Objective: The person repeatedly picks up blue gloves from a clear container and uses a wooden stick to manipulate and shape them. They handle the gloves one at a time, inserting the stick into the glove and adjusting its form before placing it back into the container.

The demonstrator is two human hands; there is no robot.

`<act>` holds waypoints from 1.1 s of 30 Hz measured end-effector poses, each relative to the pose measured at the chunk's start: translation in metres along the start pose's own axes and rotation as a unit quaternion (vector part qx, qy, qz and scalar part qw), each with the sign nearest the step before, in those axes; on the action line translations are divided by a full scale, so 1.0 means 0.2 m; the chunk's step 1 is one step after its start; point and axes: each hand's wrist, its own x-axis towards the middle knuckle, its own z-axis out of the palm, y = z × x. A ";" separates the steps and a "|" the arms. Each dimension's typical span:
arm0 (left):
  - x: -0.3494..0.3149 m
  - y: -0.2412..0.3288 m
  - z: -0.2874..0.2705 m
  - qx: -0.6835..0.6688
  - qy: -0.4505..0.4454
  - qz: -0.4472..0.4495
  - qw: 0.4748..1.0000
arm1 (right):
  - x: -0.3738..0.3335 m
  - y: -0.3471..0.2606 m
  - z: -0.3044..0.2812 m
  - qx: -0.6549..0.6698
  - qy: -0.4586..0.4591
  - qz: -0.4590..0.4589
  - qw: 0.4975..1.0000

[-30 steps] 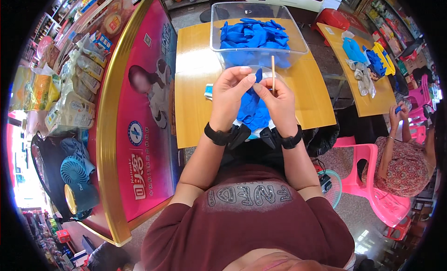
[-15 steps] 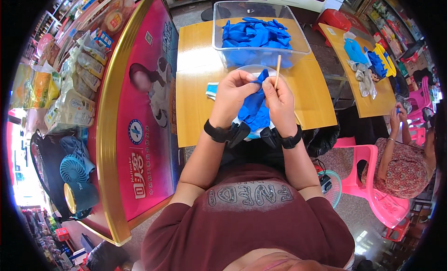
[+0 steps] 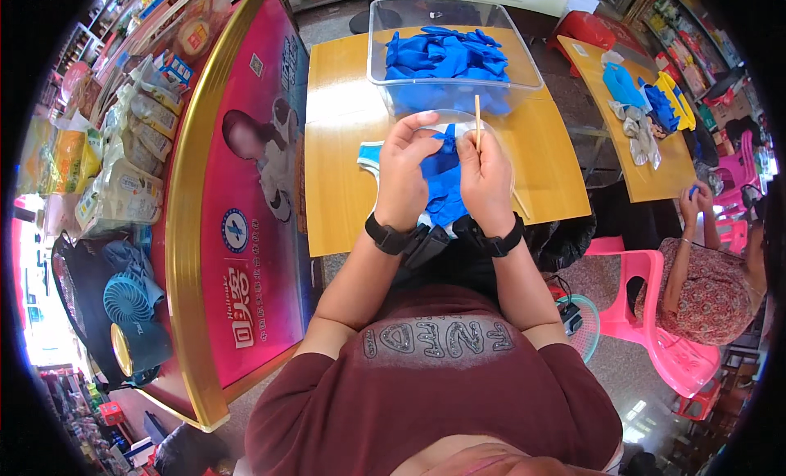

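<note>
A small piece of thin blue material (image 3: 448, 140), its exact kind unclear, stands up between my hands. My left hand (image 3: 403, 175) has its thumb against the piece and its index finger raised; the other fingers are partly hidden behind it. Between the thumb and fingers of my right hand (image 3: 489, 180) a thin wooden stick (image 3: 478, 116) points upward, close to the blue piece. Below them more blue pieces (image 3: 444, 199) lie in a whitish round container, mostly covered by my hands.
A clear plastic bin (image 3: 524, 85) full of blue pieces stands on the wooden table (image 3: 336, 173). A blue-and-white item (image 3: 370, 153) lies left of my hands. A pink display counter (image 3: 262, 189) borders the left. Another person (image 3: 704, 288) sits right, near a pink chair (image 3: 647, 312).
My left index finger has lifted off the blue piece and the hands stand slightly apart. The stick, still in my right hand, has become more upright and shifted a little left.
</note>
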 end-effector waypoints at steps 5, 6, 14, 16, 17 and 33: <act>-0.02 0.03 0.04 -0.061 -0.016 -0.103 0.993 | -0.01 0.02 0.00 0.057 -0.037 0.027 0.997; -0.02 0.05 0.05 -0.062 -0.022 -0.101 0.993 | 0.00 0.02 0.00 0.085 -0.040 0.036 0.995; 0.04 0.01 -0.02 0.010 -0.046 -0.069 0.997 | 0.06 0.02 -0.14 0.175 -0.158 -0.002 0.972; 0.03 0.04 0.00 0.002 -0.073 -0.080 0.994 | 0.05 0.04 -0.11 0.184 -0.134 0.014 0.974; 0.03 0.03 0.00 0.033 -0.081 -0.067 0.994 | 0.04 0.05 -0.09 0.189 -0.122 0.022 0.974; 0.06 0.05 -0.08 0.159 -0.038 0.058 0.985 | 0.02 -0.01 -0.11 0.292 -0.075 0.105 0.948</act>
